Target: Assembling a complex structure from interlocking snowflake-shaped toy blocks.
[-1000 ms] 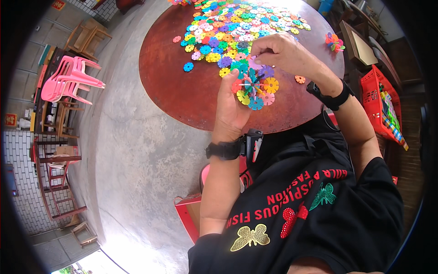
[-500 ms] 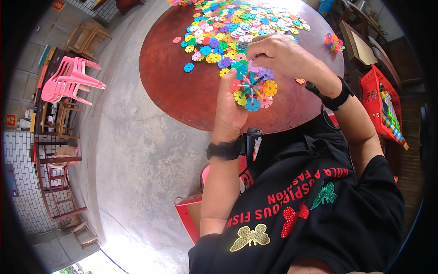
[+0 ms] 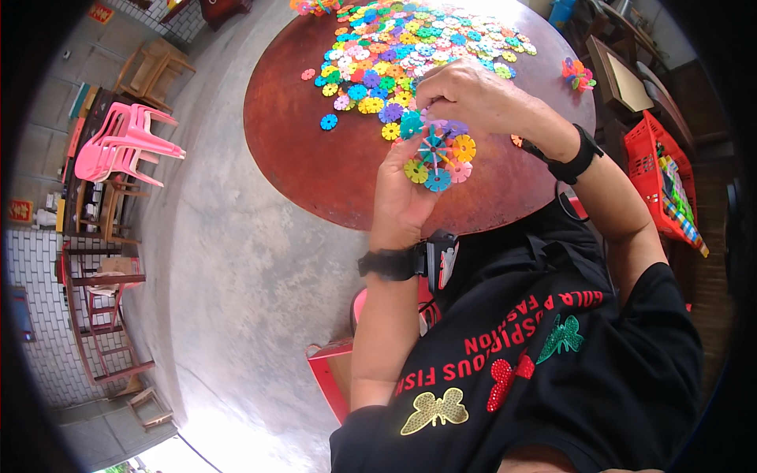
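Note:
My left hand is closed on the left side of a ball-like cluster of interlocking plastic snowflake discs. Yellow, blue, pink, orange and purple discs ring its outside, with a teal one at the centre. From above, my right hand reaches in with bent fingers pinched at the cluster's upper edge, next to a teal disc and a pink one. Its fingertips are partly hidden, so I cannot make out exactly which disc they grip. Beyond my hands, many loose snowflake discs lie scattered over the round brown table.
A finished-looking disc cluster sits at the table's right edge, another at its far left. Right of the table stands a red plastic basket with colourful pieces. Pink plastic chairs and wooden stools stand at the left.
My right hand has moved slightly left and down toward the cluster's top. My left hand has shifted a little right, its thumb lower against the discs.

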A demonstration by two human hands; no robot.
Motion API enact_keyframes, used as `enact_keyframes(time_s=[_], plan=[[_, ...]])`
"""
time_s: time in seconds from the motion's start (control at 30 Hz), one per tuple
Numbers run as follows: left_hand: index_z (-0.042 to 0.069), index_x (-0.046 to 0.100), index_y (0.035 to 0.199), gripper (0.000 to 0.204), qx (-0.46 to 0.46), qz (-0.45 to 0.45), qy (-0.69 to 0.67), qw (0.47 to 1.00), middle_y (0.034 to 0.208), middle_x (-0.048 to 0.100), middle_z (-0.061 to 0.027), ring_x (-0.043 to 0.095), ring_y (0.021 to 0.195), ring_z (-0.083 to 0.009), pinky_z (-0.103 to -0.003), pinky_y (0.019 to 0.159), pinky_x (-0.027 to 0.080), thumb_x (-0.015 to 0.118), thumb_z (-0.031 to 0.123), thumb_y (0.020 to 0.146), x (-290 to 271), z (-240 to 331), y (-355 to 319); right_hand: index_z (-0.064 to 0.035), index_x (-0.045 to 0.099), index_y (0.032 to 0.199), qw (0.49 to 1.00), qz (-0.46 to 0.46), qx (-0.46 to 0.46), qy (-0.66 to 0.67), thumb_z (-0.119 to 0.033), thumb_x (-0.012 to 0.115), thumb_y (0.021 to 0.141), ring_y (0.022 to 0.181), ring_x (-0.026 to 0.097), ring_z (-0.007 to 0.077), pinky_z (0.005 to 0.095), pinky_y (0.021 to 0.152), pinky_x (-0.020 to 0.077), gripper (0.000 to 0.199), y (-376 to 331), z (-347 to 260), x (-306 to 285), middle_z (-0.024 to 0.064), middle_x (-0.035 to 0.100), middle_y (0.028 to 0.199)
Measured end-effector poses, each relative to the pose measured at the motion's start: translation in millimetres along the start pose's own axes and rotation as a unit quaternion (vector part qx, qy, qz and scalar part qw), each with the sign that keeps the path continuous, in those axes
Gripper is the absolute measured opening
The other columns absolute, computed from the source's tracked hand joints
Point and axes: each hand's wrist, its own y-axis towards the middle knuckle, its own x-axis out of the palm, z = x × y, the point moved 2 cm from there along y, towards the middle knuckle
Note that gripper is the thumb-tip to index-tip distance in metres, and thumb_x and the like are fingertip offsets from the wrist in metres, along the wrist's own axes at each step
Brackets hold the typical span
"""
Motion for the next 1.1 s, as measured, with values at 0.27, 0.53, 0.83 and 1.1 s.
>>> enact_keyframes(time_s=[0.27,0.53,0.83,1.1], plan=[[0.001,0.051,0.114,0.025,0.032,0.036,0.01,0.999,0.107,0.061,-0.0128,0.061,0.098,-0.0266,-0.044,0.085,0.051,0.051,0.008,0.089,-1.1,-1.3,1.5,0.0022,0.063,0.086,0.998,0.066,0.003,-0.005,-0.011,0.06,0.078,0.078,0.061,0.0323,0.0395,0.07,0.0472,0.016,-13.1,4.3,5.4,0.0162,0.062,0.079],[-0.003,0.05,0.116,0.036,0.028,-0.016,0.109,0.993,0.106,0.061,-0.0122,0.062,0.096,-0.0247,-0.041,0.084,0.053,0.048,-0.004,0.08,2.6,-6.2,3.3,0.0025,0.059,0.077,0.999,0.048,0.017,-0.018,-0.012,0.059,0.077,0.077,0.059,0.0346,0.0426,0.071,0.0457,0.014,-21.6,1.1,2.5,0.0181,0.06,0.076],[-0.003,0.048,0.118,0.037,0.013,-0.017,0.125,0.992,0.11,0.059,-0.0129,0.06,0.101,-0.0257,-0.04,0.085,0.052,0.045,-0.002,0.082,0.8,-10.2,2.3,0.0024,0.053,0.077,0.998,0.059,0.022,-0.028,-0.01,0.058,0.082,0.073,0.057,0.0365,0.0427,0.065,0.0453,0.014,-35.8,1.1,18.2,0.0186,0.057,0.071],[-0.002,0.051,0.116,0.035,0.02,-0.028,0.056,0.998,0.105,0.06,-0.0092,0.061,0.095,-0.0208,-0.036,0.084,0.051,0.049,0.001,0.081,13.2,-0.5,0.4,0.001,0.06,0.091,0.997,0.067,-0.017,-0.038,-0.016,0.059,0.085,0.072,0.058,0.0368,0.0419,0.062,0.0451,0.017,-44.8,7.3,3.4,0.0188,0.06,0.079]])
